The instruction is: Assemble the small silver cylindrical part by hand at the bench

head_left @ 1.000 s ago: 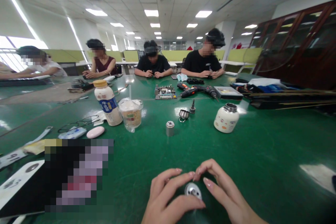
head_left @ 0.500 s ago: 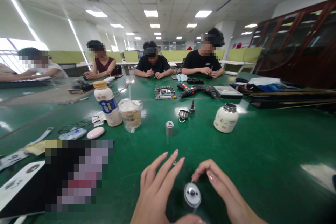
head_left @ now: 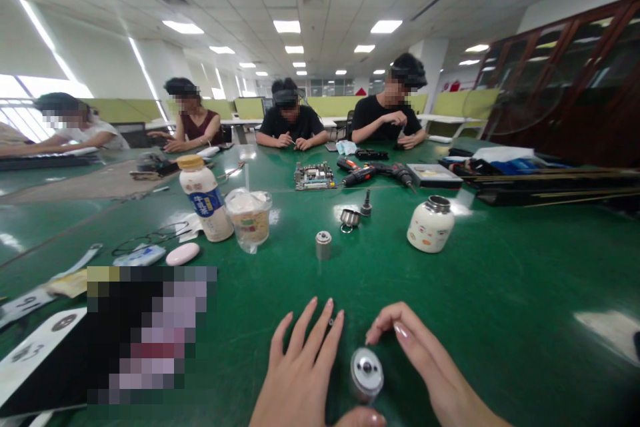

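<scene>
A small round metal cylinder (head_left: 367, 372) with a dark hole in its top face stands on the green table (head_left: 500, 293), right in front of me. My left hand (head_left: 300, 373) lies just left of it with the fingers stretched out and apart. Its thumb reaches under the cylinder's near side. A tiny metal piece (head_left: 331, 322) shows between my left fingertips. My right hand (head_left: 420, 360) is to the right of the cylinder, its fingers curled and their tips pinched together just above the cylinder's rim. I cannot see what they pinch, if anything.
Farther off stand another small metal cylinder (head_left: 323, 245), a cream flask body (head_left: 431, 225), a ringed metal cap (head_left: 350, 217), a milk bottle (head_left: 204, 197) and a plastic cup (head_left: 249, 217). A circuit board (head_left: 314, 175) and power drills (head_left: 375, 173) lie beyond. Several people sit along the far side.
My left fingers have let go of the cylinder and stretched out beside it. The cylinder now sits a little lower in view, and my right fingers stay curled at its rim.
</scene>
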Demonstrator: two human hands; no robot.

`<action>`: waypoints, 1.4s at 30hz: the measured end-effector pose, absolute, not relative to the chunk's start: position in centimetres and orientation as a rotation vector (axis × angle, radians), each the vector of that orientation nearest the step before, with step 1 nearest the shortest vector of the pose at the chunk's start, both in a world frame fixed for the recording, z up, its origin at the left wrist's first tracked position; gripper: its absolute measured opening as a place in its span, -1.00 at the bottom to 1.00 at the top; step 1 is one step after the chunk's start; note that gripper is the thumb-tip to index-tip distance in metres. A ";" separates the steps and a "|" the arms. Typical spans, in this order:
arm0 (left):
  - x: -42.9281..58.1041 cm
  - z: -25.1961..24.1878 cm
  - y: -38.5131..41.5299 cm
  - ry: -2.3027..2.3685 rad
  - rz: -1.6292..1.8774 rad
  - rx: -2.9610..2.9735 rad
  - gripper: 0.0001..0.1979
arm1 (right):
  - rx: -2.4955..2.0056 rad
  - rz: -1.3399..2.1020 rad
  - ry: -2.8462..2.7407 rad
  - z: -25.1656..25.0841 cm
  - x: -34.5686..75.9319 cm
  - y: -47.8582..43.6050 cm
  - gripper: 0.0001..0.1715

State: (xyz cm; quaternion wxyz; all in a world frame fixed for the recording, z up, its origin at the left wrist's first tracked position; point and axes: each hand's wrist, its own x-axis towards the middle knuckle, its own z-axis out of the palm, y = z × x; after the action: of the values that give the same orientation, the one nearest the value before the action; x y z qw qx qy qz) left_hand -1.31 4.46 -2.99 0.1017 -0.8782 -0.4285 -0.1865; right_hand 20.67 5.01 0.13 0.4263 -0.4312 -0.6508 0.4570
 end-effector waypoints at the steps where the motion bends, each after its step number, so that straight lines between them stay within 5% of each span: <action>1: -1.2 -2.8 4.3 -1.273 -0.604 -2.566 -0.08 | -1.080 1.137 -1.625 0.1 20.7 5.1 -0.58; 3: -0.8 -2.5 3.9 -1.277 -0.738 -2.511 -0.12 | -1.075 1.132 -1.622 -0.1 20.6 5.1 -0.58; 7: 0.1 -2.4 3.2 -1.099 -0.941 -2.503 -0.53 | -1.074 1.133 -1.601 -0.1 20.6 5.1 -0.57; 11: 0.7 -2.9 3.3 -0.985 -0.992 -2.526 -0.65 | -1.085 1.129 -1.595 0.1 20.6 5.0 -0.55; 31: 0.8 -2.7 3.3 -0.945 -1.038 -2.584 -0.64 | -1.058 1.039 -1.645 -0.2 20.6 5.1 -0.62; 36: 1.4 -3.4 3.6 -0.901 -1.271 -2.341 -0.64 | -0.936 0.831 -1.747 -0.5 21.0 4.9 -0.66; 42: 0.0 -2.9 3.4 -0.899 -0.771 -2.536 -0.66 | -0.804 0.574 -2.076 -0.2 21.6 4.6 -0.63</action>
State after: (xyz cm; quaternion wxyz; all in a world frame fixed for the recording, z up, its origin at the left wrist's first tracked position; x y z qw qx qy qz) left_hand 0.01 3.42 -2.86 0.1703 -0.8929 -0.3163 -0.2715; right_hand 21.55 4.64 -0.18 0.4091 -0.3192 -0.8239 0.2278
